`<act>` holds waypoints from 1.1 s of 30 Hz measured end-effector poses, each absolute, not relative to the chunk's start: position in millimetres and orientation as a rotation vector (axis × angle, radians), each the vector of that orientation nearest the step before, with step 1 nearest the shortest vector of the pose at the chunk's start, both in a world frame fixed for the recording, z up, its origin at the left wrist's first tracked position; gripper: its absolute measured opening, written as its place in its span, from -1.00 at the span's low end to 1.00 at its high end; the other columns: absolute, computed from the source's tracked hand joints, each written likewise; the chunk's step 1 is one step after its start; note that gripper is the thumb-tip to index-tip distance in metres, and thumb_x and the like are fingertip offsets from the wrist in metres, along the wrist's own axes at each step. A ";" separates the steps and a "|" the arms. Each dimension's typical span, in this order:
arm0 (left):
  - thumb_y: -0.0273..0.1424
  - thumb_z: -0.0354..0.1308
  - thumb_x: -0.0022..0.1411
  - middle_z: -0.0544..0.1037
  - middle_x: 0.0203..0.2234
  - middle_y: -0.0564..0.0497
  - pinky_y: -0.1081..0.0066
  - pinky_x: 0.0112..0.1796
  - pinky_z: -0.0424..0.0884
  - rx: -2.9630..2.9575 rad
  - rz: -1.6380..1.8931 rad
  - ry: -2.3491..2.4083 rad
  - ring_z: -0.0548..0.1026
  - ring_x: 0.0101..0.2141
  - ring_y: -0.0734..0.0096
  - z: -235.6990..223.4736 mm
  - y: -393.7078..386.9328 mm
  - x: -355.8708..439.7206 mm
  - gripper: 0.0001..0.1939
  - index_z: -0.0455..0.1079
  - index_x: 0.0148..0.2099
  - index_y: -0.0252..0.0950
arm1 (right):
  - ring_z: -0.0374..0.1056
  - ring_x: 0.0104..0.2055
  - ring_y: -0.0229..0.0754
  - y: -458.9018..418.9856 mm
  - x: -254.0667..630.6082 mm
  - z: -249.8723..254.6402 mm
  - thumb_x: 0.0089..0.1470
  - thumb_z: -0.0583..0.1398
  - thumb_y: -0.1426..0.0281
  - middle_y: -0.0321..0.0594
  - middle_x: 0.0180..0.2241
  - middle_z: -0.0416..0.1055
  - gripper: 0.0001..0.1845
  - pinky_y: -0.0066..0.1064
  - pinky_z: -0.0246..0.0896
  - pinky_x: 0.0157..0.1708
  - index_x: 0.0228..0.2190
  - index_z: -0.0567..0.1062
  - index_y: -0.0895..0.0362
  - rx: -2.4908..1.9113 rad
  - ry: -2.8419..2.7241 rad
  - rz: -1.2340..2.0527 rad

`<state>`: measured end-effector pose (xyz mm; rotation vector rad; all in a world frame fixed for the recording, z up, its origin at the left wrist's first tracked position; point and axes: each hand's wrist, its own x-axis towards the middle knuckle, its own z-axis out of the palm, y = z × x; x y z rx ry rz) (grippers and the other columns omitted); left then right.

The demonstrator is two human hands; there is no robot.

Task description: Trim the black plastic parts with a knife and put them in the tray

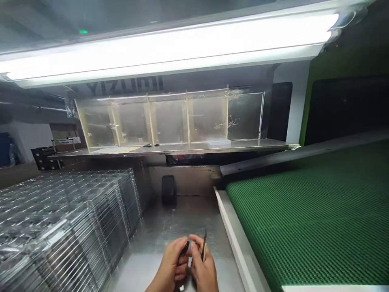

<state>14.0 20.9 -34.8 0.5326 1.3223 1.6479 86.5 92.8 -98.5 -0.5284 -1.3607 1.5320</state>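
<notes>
Both my hands meet low in the middle of the view over a steel worktop (170,227). My left hand (173,263) is closed, its fingertips pinching a small dark part (184,248). My right hand (203,267) is closed too, gripping a thin dark blade-like tool (204,245) that stands upright between its fingers. The fingertips of both hands touch around the small part. I cannot make out what the part is.
A tall stack of clear plastic trays (67,227) fills the left. A green ribbed conveyor belt (310,219) with a white edge rail (234,239) runs along the right. Behind stand a steel shelf (170,149), a clear partitioned box (170,117) and a small black object (168,188).
</notes>
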 end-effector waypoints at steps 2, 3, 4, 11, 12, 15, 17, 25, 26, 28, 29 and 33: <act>0.39 0.39 -0.39 0.11 -0.69 0.31 0.55 -0.65 -0.28 0.536 1.569 1.287 -0.14 -0.71 0.73 -37.6 16.8 14.0 -0.07 0.24 -0.23 -0.22 | 0.51 -0.16 0.07 94.3 88.8 -96.8 0.04 0.26 -0.33 -0.01 -0.22 0.58 -0.23 -0.23 0.45 -0.10 -0.21 0.68 0.13 -0.548 -1.456 1.537; 0.39 0.38 -0.37 0.10 -0.69 0.31 0.55 -0.65 -0.29 0.538 1.543 1.277 -0.14 -0.70 0.72 -37.4 14.0 12.8 -0.07 0.27 -0.19 -0.23 | 0.51 -0.12 0.09 93.9 90.6 -95.2 0.05 0.25 -0.33 0.01 -0.19 0.59 -0.24 -0.21 0.44 -0.06 -0.23 0.69 0.13 -0.551 -1.504 1.531; 0.39 0.38 -0.33 0.09 -0.69 0.32 0.54 -0.64 -0.30 0.540 1.529 1.271 -0.15 -0.69 0.72 -36.7 11.1 11.0 -0.07 0.29 -0.16 -0.25 | 0.51 -0.09 0.11 93.2 92.4 -93.5 0.08 0.25 -0.30 0.01 -0.17 0.59 -0.26 -0.20 0.43 -0.02 -0.22 0.69 0.12 -0.550 -1.547 1.516; 0.34 0.31 -0.11 0.03 -0.68 0.31 0.49 -0.62 -0.33 0.568 1.466 1.225 -0.19 -0.67 0.70 -35.7 2.8 2.7 -0.16 0.36 -0.11 -0.29 | 0.51 -0.04 0.09 89.0 100.7 -90.5 0.17 0.29 -0.14 -0.01 -0.12 0.60 -0.41 -0.22 0.43 0.02 -0.14 0.68 0.13 -0.527 -1.733 1.495; 0.34 0.31 -0.11 0.04 -0.69 0.31 0.49 -0.62 -0.34 0.555 1.462 1.217 -0.19 -0.68 0.69 -36.7 3.3 2.9 -0.19 0.34 -0.15 -0.28 | 0.52 -0.08 0.08 87.2 100.8 -89.6 0.17 0.29 -0.15 -0.01 -0.14 0.60 -0.39 -0.23 0.45 -0.02 -0.15 0.68 0.14 -0.546 -1.702 1.495; 0.33 0.31 -0.12 0.06 -0.70 0.30 0.48 -0.62 -0.33 0.509 1.462 1.201 -0.17 -0.69 0.70 -38.0 4.5 4.4 -0.23 0.26 -0.25 -0.24 | 0.53 -0.19 0.05 81.5 101.2 -84.0 0.14 0.30 -0.20 -0.04 -0.21 0.60 -0.35 -0.26 0.47 -0.12 -0.18 0.67 0.15 -0.573 -1.627 1.506; 0.33 0.32 -0.16 0.08 -0.69 0.29 0.48 -0.61 -0.33 0.494 1.457 1.192 -0.16 -0.69 0.71 -36.8 4.4 5.2 -0.22 0.25 -0.26 -0.24 | 0.53 -0.24 0.02 80.2 102.2 -79.6 0.15 0.29 -0.20 -0.05 -0.24 0.60 -0.36 -0.27 0.48 -0.15 -0.18 0.66 0.15 -0.539 -1.653 1.537; 0.35 0.31 -0.20 0.07 -0.71 0.30 0.49 -0.60 -0.35 0.499 1.424 1.198 -0.16 -0.69 0.69 -33.0 2.5 6.7 -0.18 0.27 -0.22 -0.25 | 0.53 -0.22 0.01 82.9 105.7 -76.1 0.22 0.26 -0.14 -0.06 -0.24 0.59 -0.41 -0.30 0.48 -0.13 -0.18 0.65 0.14 -0.516 -1.678 1.520; 0.35 0.32 -0.20 0.06 -0.71 0.30 0.49 -0.60 -0.35 0.490 1.430 1.208 -0.16 -0.69 0.69 -33.4 2.3 6.8 -0.17 0.28 -0.20 -0.25 | 0.53 -0.20 0.01 82.7 105.6 -75.5 0.22 0.26 -0.14 -0.06 -0.24 0.59 -0.42 -0.30 0.48 -0.11 -0.19 0.65 0.14 -0.518 -1.671 1.505; 0.34 0.34 -0.22 0.07 -0.71 0.31 0.50 -0.60 -0.34 0.474 1.436 1.219 -0.16 -0.68 0.68 -33.6 1.5 6.8 -0.16 0.27 -0.18 -0.24 | 0.53 -0.17 0.02 82.4 105.2 -74.0 0.19 0.29 -0.14 -0.06 -0.24 0.59 -0.43 -0.30 0.48 -0.11 -0.21 0.66 0.14 -0.525 -1.649 1.484; 0.33 0.34 -0.22 0.07 -0.71 0.30 0.50 -0.60 -0.34 0.471 1.440 1.220 -0.16 -0.68 0.69 -33.4 1.1 6.7 -0.17 0.26 -0.19 -0.23 | 0.53 -0.18 0.02 82.5 105.0 -73.3 0.16 0.31 -0.14 -0.06 -0.25 0.59 -0.42 -0.30 0.48 -0.12 -0.23 0.66 0.14 -0.528 -1.636 1.478; 0.31 0.38 -0.23 0.03 -0.70 0.32 0.51 -0.60 -0.33 0.475 1.460 1.215 -0.18 -0.67 0.70 -31.5 -0.2 5.9 -0.19 0.21 -0.24 -0.22 | 0.52 -0.19 0.02 83.9 104.4 -73.2 0.15 0.31 -0.13 -0.06 -0.27 0.60 -0.43 -0.30 0.49 -0.13 -0.24 0.67 0.15 -0.521 -1.636 1.481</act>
